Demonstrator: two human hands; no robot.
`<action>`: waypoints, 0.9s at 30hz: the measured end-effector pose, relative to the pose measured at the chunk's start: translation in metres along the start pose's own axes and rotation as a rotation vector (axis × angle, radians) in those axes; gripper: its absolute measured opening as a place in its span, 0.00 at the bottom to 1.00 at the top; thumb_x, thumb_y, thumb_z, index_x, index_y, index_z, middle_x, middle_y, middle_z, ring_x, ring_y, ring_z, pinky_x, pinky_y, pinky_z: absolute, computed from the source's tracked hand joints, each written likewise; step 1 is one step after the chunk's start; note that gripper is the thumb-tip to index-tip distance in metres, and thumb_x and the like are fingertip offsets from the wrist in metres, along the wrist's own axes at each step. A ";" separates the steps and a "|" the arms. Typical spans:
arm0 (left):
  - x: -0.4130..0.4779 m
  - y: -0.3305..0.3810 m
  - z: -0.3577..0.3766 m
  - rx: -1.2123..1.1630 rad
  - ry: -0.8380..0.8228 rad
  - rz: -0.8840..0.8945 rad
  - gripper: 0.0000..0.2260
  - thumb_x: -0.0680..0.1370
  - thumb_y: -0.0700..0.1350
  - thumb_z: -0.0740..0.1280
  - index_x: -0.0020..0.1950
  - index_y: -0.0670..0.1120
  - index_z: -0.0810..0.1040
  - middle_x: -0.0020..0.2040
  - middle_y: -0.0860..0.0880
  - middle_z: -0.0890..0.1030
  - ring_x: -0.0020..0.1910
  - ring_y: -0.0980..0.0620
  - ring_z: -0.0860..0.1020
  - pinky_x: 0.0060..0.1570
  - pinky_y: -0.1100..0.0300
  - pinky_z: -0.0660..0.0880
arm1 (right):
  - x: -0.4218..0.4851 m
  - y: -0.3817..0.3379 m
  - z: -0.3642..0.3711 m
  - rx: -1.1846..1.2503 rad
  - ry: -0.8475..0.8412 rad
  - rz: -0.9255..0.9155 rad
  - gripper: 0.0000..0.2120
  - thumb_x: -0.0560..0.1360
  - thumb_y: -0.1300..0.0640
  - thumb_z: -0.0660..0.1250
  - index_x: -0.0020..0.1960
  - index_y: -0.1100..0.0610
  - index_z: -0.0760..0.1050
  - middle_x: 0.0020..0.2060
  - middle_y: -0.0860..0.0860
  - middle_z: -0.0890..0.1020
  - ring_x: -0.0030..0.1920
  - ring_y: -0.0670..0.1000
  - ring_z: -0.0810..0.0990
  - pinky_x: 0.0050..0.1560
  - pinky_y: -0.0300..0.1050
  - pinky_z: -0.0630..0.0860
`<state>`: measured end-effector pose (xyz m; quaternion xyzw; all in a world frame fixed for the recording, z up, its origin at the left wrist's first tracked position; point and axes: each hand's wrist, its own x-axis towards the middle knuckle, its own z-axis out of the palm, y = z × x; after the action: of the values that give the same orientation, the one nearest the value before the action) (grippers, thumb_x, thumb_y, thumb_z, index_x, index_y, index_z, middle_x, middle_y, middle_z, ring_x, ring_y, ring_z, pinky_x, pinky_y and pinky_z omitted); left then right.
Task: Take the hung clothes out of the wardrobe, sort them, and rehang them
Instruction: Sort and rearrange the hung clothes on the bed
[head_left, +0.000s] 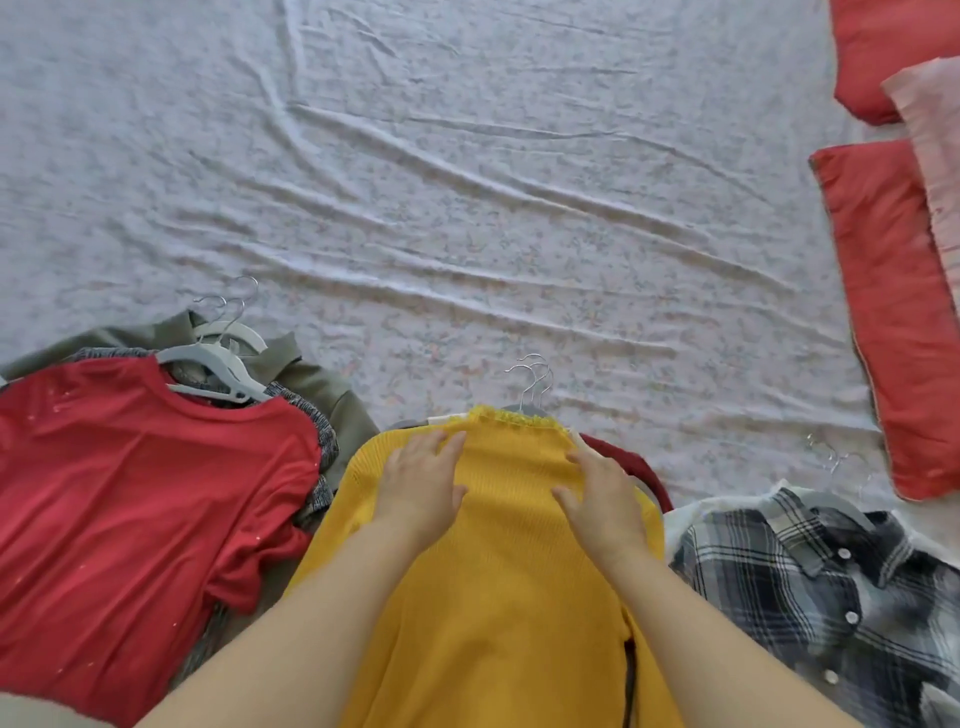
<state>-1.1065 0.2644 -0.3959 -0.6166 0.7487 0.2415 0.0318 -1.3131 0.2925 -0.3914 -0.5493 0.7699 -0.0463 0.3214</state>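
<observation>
Under both flat hands' fingers (451, 447) lies the yellow sweater (498, 597).

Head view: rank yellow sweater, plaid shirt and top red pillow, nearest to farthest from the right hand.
1. yellow sweater, under the right hand.
2. plaid shirt, beside it on the right.
3. top red pillow, far upper right.

Left hand (422, 480), right hand (602, 493) flat on yellow top (498, 597), probably knit.
</observation>
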 end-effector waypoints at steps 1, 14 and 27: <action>-0.005 -0.001 0.001 0.013 -0.009 -0.007 0.27 0.77 0.52 0.62 0.74 0.51 0.56 0.72 0.50 0.61 0.71 0.50 0.58 0.68 0.55 0.56 | -0.006 0.000 0.004 0.000 -0.017 -0.003 0.23 0.75 0.51 0.66 0.68 0.53 0.67 0.64 0.51 0.72 0.65 0.52 0.68 0.65 0.49 0.66; -0.085 -0.017 -0.090 0.033 0.092 -0.104 0.25 0.78 0.52 0.61 0.73 0.51 0.60 0.68 0.51 0.67 0.67 0.52 0.64 0.65 0.55 0.61 | -0.091 -0.066 -0.027 0.023 -0.071 -0.148 0.20 0.77 0.51 0.64 0.67 0.51 0.67 0.62 0.49 0.71 0.63 0.48 0.69 0.63 0.42 0.68; -0.174 -0.111 -0.179 0.117 0.195 -0.233 0.22 0.78 0.51 0.59 0.72 0.50 0.62 0.66 0.52 0.68 0.65 0.53 0.66 0.64 0.58 0.62 | -0.126 -0.180 -0.013 0.063 -0.090 -0.356 0.18 0.76 0.52 0.65 0.65 0.51 0.69 0.60 0.49 0.73 0.61 0.48 0.71 0.60 0.43 0.69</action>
<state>-0.9159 0.3374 -0.2138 -0.7168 0.6844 0.1312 0.0224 -1.1491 0.3283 -0.2487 -0.6681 0.6436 -0.1017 0.3593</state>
